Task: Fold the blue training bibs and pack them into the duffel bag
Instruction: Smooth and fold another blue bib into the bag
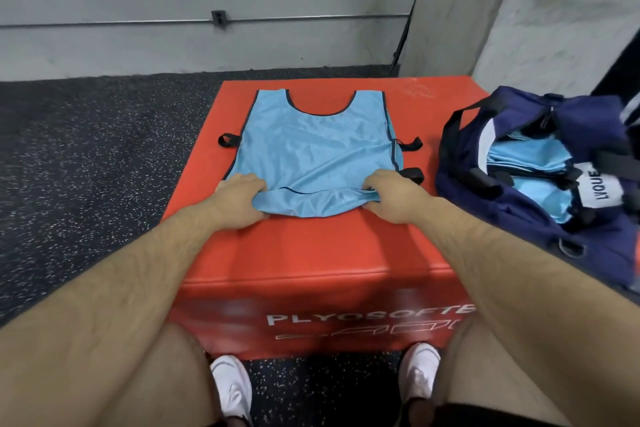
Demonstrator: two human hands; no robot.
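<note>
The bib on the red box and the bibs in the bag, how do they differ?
The bib on the red box lies spread flat, only its near hem turned up; the bibs in the duffel bag are folded into a stack. The left hand and right hand grip the box bib; nobody touches the bagged bibs. Both are light blue.

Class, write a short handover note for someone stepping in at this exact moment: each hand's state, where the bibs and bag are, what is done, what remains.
The left hand grips the near-left hem corner of the light blue mesh training bib; the right hand grips the near-right corner.
The bib lies flat, neck away, on the red padded plyo box, with its hem just turned up.
The navy fabric duffel bag sits open at the right.
Done: folded light blue bibs are inside it.
Left: finish folding this bib and pack it.
</note>
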